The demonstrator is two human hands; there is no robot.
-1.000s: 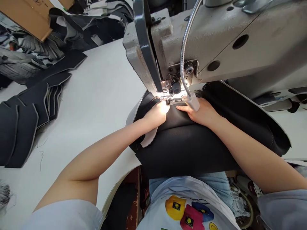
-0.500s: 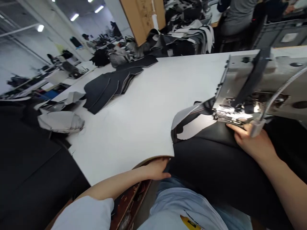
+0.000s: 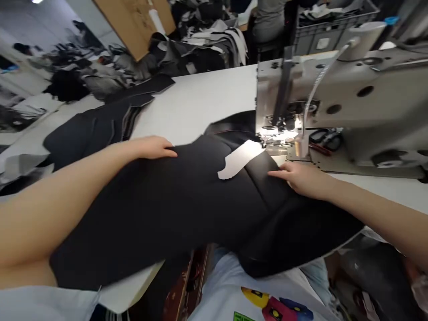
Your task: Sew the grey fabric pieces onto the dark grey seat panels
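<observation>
A large black panel (image 3: pixel 160 209), smooth like leather or coated fabric, spreads over the table and my lap. At its far left edge, my left hand (image 3: pixel 152 147) is closed on the border, part of its fingers hidden. My right hand (image 3: pixel 306 178) pinches the panel's right side, just in front of the sewing machine's lit needle area (image 3: pixel 276 136). A white strip (image 3: pixel 240 158) with a ragged end lies on top of the panel and runs to the presser foot. Another dark, folded part (image 3: pixel 232 127) lies behind it.
The sewing machine (image 3: pixel 368 98) fills the right, with black-handled scissors (image 3: pixel 329 138) and a red tool (image 3: pixel 320 149) on its bed. Stacked dark pieces (image 3: pixel 83 129) lie on the white table (image 3: pixel 197 98) at left. A person (image 3: pixel 269 20) sits beyond, near a grey crate (image 3: pixel 334 35).
My left hand has come up from under the table edge and now holds the panel's far left border. The panel is spread leftward over the table; the right hand has drawn back from the needle.
</observation>
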